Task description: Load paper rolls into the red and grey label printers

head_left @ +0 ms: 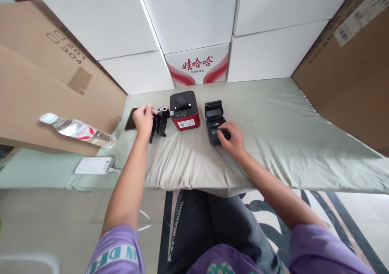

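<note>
A small black portable printer (214,138) lies on the cloth with its lid raised. My right hand (234,139) grips its right side, with curled fingers and thumb on the body. My left hand (144,119) is closed in a pinch just left of two small paper rolls (162,110); what the fingertips hold, if anything, cannot be made out. Dark crumpled strips (161,127) hang in front of the rolls. Between my hands stands a red and black box-shaped printer (184,110) with a white label on its front.
Behind my left hand lies a dark flat phone-like object (130,119). A clear water bottle (79,131) and a white power bank (93,166) with a cable are further left. White boxes (197,19) line the back; brown cartons (352,71) flank the green cloth (267,108).
</note>
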`<action>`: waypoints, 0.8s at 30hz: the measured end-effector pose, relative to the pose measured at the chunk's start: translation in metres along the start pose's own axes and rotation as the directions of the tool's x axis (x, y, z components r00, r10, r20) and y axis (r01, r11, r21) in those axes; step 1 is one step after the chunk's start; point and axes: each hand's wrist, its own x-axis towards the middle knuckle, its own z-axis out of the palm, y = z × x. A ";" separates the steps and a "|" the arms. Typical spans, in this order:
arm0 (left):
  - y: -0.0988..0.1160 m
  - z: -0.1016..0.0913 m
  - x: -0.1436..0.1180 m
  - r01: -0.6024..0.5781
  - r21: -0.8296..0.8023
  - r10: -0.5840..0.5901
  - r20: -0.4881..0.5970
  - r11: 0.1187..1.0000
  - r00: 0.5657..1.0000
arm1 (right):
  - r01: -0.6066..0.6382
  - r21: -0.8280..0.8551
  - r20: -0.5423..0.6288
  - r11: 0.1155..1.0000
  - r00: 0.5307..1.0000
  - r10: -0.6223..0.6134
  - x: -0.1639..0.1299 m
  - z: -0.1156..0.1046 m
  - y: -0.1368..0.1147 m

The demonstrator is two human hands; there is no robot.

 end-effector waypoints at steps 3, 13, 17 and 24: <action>-0.008 0.000 0.010 0.025 -0.024 -0.026 -0.064 0.999 0.998 | -0.008 -0.007 -0.012 1.000 1.000 0.008 0.001 -0.001 -0.001; -0.025 -0.006 0.032 -0.092 0.318 0.026 0.207 0.944 0.978 | -0.025 -0.015 -0.016 1.000 1.000 0.025 0.002 0.000 -0.001; -0.007 0.011 0.036 -0.297 0.498 0.032 0.473 0.815 0.880 | -0.018 -0.025 -0.009 1.000 1.000 0.018 0.003 -0.001 0.000; -0.002 0.032 0.045 -0.369 0.458 0.091 0.522 0.809 0.848 | -0.042 -0.010 -0.020 0.999 0.999 0.041 0.004 -0.001 0.001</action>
